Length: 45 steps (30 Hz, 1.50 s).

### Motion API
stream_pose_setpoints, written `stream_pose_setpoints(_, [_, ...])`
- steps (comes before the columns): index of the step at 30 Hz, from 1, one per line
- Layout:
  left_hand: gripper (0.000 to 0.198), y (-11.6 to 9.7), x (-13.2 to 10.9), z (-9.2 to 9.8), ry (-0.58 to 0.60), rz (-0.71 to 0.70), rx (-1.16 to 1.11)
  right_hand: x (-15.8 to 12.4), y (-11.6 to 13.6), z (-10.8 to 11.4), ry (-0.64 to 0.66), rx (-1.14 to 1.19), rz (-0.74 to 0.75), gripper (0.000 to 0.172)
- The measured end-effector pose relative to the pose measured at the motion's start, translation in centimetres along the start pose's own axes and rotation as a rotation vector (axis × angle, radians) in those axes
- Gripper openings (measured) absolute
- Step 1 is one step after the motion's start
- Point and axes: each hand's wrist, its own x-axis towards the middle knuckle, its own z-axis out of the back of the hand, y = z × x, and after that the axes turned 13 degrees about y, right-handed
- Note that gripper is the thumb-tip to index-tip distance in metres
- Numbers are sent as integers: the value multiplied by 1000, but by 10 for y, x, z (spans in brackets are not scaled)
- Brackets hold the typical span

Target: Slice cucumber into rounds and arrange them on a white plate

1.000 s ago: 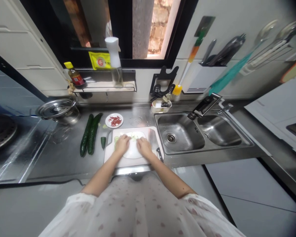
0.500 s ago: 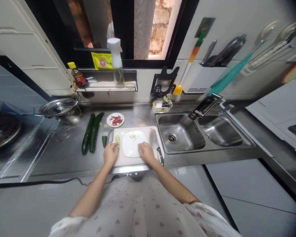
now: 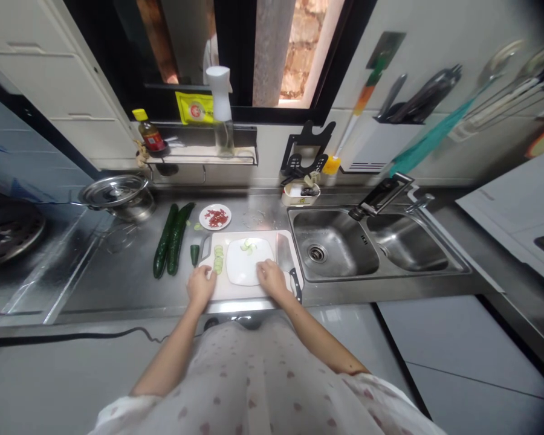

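Note:
A white cutting board (image 3: 281, 284) lies on the steel counter in front of me. On it stands a square white plate (image 3: 245, 272) with a few cucumber slices (image 3: 247, 245) at its far edge. More slices (image 3: 217, 264) lie in a row on the board left of the plate. My left hand (image 3: 200, 286) rests at the board's near left corner, fingers curled, close to that row. My right hand (image 3: 272, 279) lies on the plate's near right edge, fingers bent. A knife (image 3: 284, 257) lies on the board's right side, its black handle toward me.
Two whole cucumbers (image 3: 171, 239) and a cut cucumber end (image 3: 194, 254) lie left of the board. A small dish of chopped red chilli (image 3: 215, 216) stands behind it. A double sink (image 3: 372, 248) is to the right, a lidded pot (image 3: 118, 194) at far left.
Both hands drew back from the far part of the plate toward me. The left hand moved off the plate to the board's left corner, uncovering the slices.

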Motion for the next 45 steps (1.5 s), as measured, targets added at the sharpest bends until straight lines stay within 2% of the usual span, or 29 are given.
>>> stream_pose_setpoints(10, [23,-7,1,-8,-34,15,-34,-7,0,-3,2,16,-10,22])
stream_pose_setpoints(14, [15,-8,1,-10,-38,-1,-171,-8,2,-3,5,28,-8,23])
stream_pose_setpoints(17, [15,-11,1,-8,-12,9,-355,-7,5,-1,2,59,-7,24])
stream_pose_setpoints(23, [30,-28,6,7,52,-69,-761,0,18,13,-60,203,53,28])
stream_pose_setpoints(28, [31,-53,4,26,54,-148,-919,9,35,30,-100,303,91,27])
stream_pose_setpoints(36, [27,-82,-8,54,133,-239,-947,22,55,54,-127,431,203,24])
stream_pose_setpoints(45, [27,-107,-14,66,152,-345,-844,33,59,58,-80,600,218,13])
